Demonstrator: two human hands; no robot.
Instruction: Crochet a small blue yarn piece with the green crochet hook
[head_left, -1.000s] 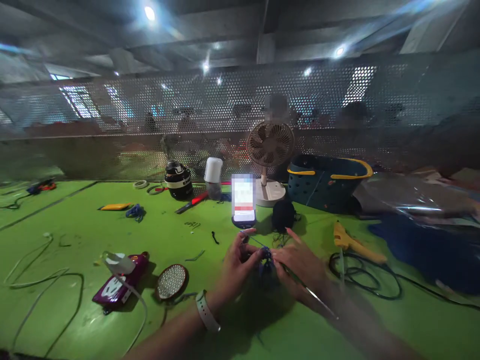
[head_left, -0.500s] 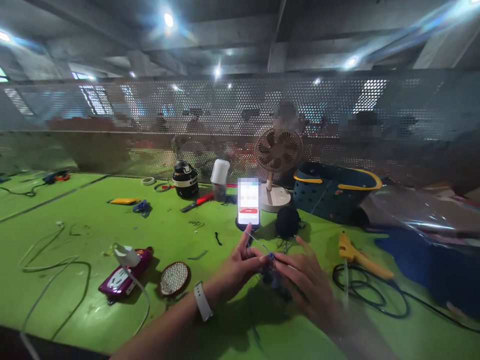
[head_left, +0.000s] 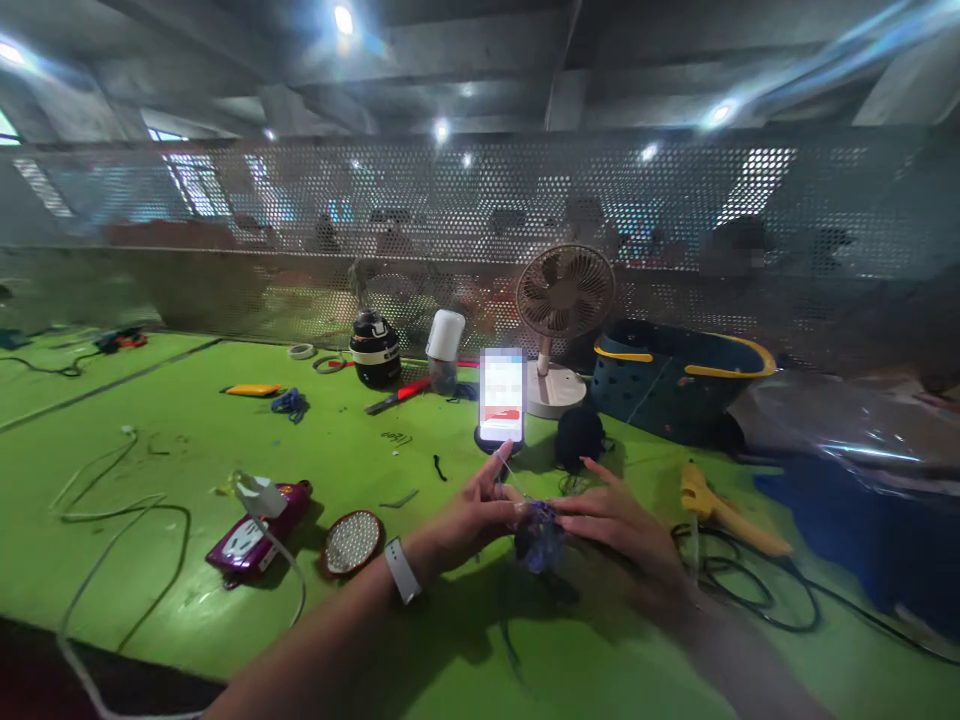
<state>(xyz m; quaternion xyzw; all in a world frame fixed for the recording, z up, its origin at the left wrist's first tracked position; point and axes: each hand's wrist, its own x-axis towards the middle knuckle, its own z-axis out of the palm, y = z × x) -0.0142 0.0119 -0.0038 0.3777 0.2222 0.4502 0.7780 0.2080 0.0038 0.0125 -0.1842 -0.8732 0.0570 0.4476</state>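
Note:
A small blue-purple piece of yarn work (head_left: 541, 545) hangs between my two hands over the green table. My left hand (head_left: 476, 515) pinches its upper left edge with thumb and fingers; the index finger points up, with a thin strand running from it down to the piece. From the other side, my right hand (head_left: 626, 525) has its thumb and fingers closed on the upper right edge, one finger raised. Whether a hook is in the right hand cannot be made out. Just beyond my fingers stand a lit phone (head_left: 502, 395) and a black ball (head_left: 580, 438), which looks like yarn.
A fan (head_left: 555, 390) and a dark basket (head_left: 660, 395) with yellow handles stand behind. To the right are a yellow glue gun (head_left: 731, 515) with coiled cable and blue cloth (head_left: 840, 530). A purple power strip (head_left: 259, 535) and round studded disc (head_left: 352, 543) lie left.
The view has shifted slightly, so the table things sit a little farther right. The yarn piece has turned and shows more of itself below my fingers. Both hands keep their grip.

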